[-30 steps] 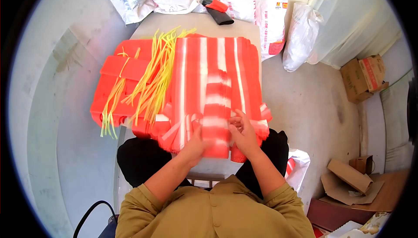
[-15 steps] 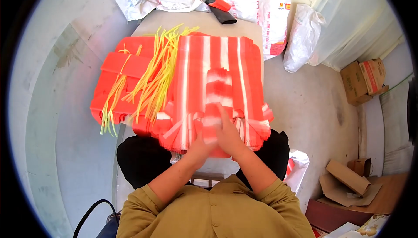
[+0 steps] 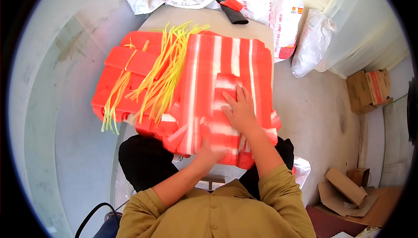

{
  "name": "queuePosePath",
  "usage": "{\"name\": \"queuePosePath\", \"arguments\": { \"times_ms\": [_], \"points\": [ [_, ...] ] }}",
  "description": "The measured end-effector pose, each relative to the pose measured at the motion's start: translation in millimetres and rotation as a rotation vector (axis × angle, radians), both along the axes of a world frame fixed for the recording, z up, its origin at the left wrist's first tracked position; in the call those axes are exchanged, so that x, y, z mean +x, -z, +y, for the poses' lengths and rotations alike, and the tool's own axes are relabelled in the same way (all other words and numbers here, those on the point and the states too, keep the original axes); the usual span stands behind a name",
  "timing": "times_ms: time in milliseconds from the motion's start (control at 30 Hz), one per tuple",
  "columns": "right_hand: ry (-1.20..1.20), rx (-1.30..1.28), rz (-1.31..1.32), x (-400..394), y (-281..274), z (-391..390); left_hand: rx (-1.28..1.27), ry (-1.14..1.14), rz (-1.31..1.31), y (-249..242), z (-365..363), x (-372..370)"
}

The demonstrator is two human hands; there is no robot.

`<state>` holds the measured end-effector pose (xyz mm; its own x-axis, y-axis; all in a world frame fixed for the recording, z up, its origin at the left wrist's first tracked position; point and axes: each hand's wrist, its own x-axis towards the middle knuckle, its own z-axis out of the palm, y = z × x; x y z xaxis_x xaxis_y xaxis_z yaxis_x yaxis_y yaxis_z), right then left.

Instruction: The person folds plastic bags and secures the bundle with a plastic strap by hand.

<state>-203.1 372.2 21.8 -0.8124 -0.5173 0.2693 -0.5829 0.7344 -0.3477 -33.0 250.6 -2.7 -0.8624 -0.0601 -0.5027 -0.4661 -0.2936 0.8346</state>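
Observation:
A thick stack of red-and-white striped plastic bags (image 3: 202,59) lies in front of me, its lower corners gathered and frilled. On top of it runs a narrow folded striped bag (image 3: 224,129), lengthwise toward my body. My right hand (image 3: 241,111) rests on the upper part of this folded bag, fingers spread and nothing gripped. My left hand (image 3: 210,153) is at the left side of its lower end, blurred, thumb apart from the fingers. Yellow plastic strips (image 3: 167,72) lie along the stack's left edge.
A red folded bundle (image 3: 115,81) tied with yellow strip sits left of the stack. White sacks (image 3: 285,25) and a black-and-red object (image 3: 234,11) are at the back. Cardboard boxes (image 3: 368,91) stand on the right. A dark bag (image 3: 109,227) is at lower left.
My hands, together around the folded bag before, are now apart: the right has moved up it and spread flat, the left is lower. The folded bag now extends nearer to me. The view has shifted slightly.

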Motion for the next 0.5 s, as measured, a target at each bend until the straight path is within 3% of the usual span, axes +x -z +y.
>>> {"name": "queuePosePath", "arguments": {
  "times_ms": [233,333,433,500],
  "points": [
    [0.134,-0.017,-0.145,-40,-4,-5,0.043,-0.009,-0.003,-3,0,0],
    [0.13,-0.354,-0.222,-24,-10,4,0.152,-0.013,-0.007,-17,-5,0],
    [0.155,-0.75,-0.505,12,-6,17,0.283,-0.032,0.007,-29,-9,-3],
    [0.195,-0.838,-0.764,44,-20,25,0.323,-0.035,0.02,-27,-7,-7]
  ]
}}
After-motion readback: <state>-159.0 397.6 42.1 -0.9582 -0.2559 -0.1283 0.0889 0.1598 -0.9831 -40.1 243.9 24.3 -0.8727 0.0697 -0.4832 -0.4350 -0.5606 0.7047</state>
